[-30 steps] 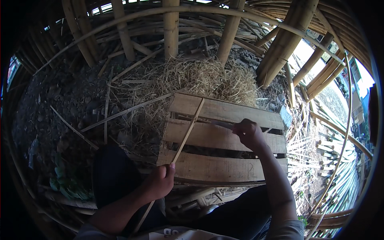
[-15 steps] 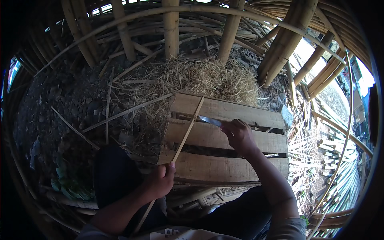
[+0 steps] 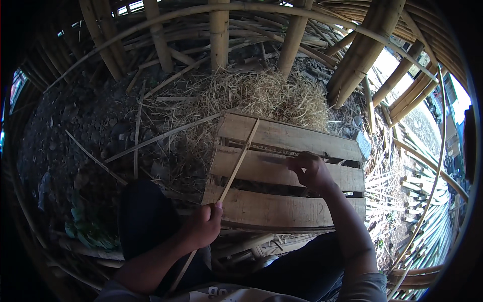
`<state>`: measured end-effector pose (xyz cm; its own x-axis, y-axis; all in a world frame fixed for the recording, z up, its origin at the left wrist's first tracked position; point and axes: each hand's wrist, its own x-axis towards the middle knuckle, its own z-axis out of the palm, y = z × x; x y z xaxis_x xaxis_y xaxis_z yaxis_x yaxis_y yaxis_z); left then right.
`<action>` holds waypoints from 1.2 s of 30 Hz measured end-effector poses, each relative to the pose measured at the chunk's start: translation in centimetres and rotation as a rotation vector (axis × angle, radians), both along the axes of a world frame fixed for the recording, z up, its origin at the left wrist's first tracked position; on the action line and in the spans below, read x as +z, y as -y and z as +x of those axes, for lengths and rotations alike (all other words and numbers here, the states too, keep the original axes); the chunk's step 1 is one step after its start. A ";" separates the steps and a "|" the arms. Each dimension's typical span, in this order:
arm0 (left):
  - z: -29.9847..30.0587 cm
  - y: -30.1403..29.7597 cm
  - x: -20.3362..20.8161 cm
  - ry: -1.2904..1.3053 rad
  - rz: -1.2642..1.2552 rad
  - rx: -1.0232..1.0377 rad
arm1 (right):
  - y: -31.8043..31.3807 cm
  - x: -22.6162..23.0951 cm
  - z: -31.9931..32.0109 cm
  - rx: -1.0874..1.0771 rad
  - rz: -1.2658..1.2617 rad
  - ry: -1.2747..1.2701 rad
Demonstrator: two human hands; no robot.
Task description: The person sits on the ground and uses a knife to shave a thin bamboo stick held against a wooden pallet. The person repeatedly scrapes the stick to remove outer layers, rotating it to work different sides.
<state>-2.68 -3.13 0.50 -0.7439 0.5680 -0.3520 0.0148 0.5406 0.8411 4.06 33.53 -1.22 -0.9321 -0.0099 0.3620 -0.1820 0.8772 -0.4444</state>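
Note:
A long, thin bamboo strip [image 3: 235, 171] slants across the left part of a slatted wooden crate [image 3: 271, 206]. My left hand [image 3: 205, 224] is closed around its lower part, near the crate's front left corner, and the strip's tail runs on down past my leg. Over the middle slat, my right hand [image 3: 310, 171] grips a knife [image 3: 274, 159] whose blade points left toward the strip. Blade and strip are apart, and the blade is blurred by motion. The knife's handle is hidden inside my fingers.
Behind the crate lies a heap of bamboo shavings [image 3: 271, 95]. Upright bamboo posts [image 3: 219, 40] stand at the back, with a thick one [image 3: 365, 55] at the right. Bundled bamboo poles [image 3: 425, 216] lie at the right. Loose strips [image 3: 163, 136] rest on the dark ground at the left.
The knife has moved away from the strip, to the right and slightly down, with its blade now blurred. My left hand keeps its hold, and the whole view has shifted slightly.

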 end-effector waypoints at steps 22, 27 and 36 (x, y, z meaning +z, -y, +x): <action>3.2 -1.4 -3.1 -0.434 0.009 -0.345 | 14.5 0.6 2.7 0.183 0.223 -0.018; 3.0 -2.3 -1.4 -0.190 0.056 -0.217 | 15.0 0.0 2.4 0.091 0.108 0.203; 2.5 -2.5 -0.1 -0.056 -0.093 -0.226 | 13.5 0.4 0.8 0.041 0.139 0.221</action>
<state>-0.18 -0.59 0.43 -0.6212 0.6895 -0.3724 0.1897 0.5933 0.7823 4.83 20.03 -0.79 -0.9862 -0.0843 0.1422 -0.1301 0.9264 -0.3533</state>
